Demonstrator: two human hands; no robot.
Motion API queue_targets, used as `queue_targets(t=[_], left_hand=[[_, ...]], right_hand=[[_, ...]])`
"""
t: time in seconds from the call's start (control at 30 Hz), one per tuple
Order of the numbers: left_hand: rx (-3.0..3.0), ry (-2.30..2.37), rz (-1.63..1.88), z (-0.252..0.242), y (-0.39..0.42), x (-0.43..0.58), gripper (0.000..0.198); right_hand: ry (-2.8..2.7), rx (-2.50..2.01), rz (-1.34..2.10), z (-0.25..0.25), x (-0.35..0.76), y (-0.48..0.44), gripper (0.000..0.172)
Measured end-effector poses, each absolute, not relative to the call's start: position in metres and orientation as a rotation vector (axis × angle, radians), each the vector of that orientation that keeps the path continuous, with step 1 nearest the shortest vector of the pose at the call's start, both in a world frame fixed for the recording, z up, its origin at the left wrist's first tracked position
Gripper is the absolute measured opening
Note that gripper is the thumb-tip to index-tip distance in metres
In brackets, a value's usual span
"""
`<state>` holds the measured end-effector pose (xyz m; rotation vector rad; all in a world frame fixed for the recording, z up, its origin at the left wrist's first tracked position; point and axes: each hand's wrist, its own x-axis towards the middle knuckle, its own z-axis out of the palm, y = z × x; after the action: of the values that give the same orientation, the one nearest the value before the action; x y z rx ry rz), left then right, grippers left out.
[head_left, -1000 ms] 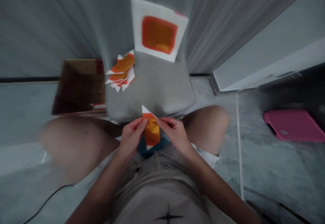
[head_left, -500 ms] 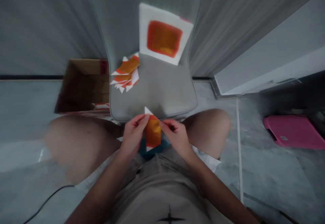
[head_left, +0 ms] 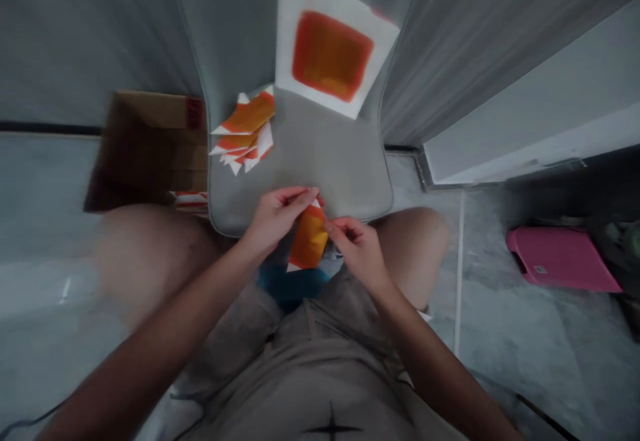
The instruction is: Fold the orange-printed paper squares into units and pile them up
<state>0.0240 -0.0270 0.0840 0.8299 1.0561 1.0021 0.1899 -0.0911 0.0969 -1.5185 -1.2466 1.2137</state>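
A folded orange and white paper (head_left: 309, 241) is held over my lap, just in front of a grey chair seat (head_left: 320, 168). My left hand (head_left: 277, 216) pinches its top corner, fingers pressed together over the tip. My right hand (head_left: 356, 244) grips its right edge with closed fingers. On the seat's far left lies a pile of several folded orange and white papers (head_left: 245, 131). A flat white sheet with an orange square (head_left: 333, 51) leans against the chair's back.
An open cardboard box (head_left: 147, 151) stands on the floor left of the chair. A pink flat object (head_left: 563, 260) lies on the floor at the right. A grey curtain hangs behind the chair, and my bare knees flank the seat.
My left hand has moved up and right over the paper's top tip, which now hides the white point. The paper has tilted slightly. The view has shifted.
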Motion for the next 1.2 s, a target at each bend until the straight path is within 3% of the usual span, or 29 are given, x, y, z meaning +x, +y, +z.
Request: queue_targets(t=[0.2, 0.37, 0.63, 0.9, 1.1, 1.2], left_hand=[[0.612, 0.850, 0.984, 0.052, 0.045, 0.065, 0.039], [0.581, 0.800, 1.087, 0.044, 0.098, 0.066, 0.022], [0.687, 0.973, 1.117, 0.043, 0.079, 0.044, 0.002], [0.737, 1.204, 0.953, 0.050, 0.083, 0.039, 0.007], [0.884, 1.350, 1.020, 0.048, 0.076, 0.042, 0.018], [0.975, 1.368, 1.004, 0.048, 0.074, 0.043, 0.015]], right_hand=[[-1.423, -1.573, 1.141, 0.093, 0.231, -0.014, 0.036], [-1.550, -1.541, 1.309, 0.084, 0.263, 0.075, 0.029], [-1.295, -1.461, 1.499, 0.060, 0.251, 0.116, 0.024], [-1.374, -1.539, 1.527, 0.069, 0.244, 0.119, 0.008], [-1.313, -1.523, 1.443, 0.066, 0.244, 0.113, 0.008], [-1.348, -1.458, 1.466, 0.065, 0.244, 0.108, 0.008]])
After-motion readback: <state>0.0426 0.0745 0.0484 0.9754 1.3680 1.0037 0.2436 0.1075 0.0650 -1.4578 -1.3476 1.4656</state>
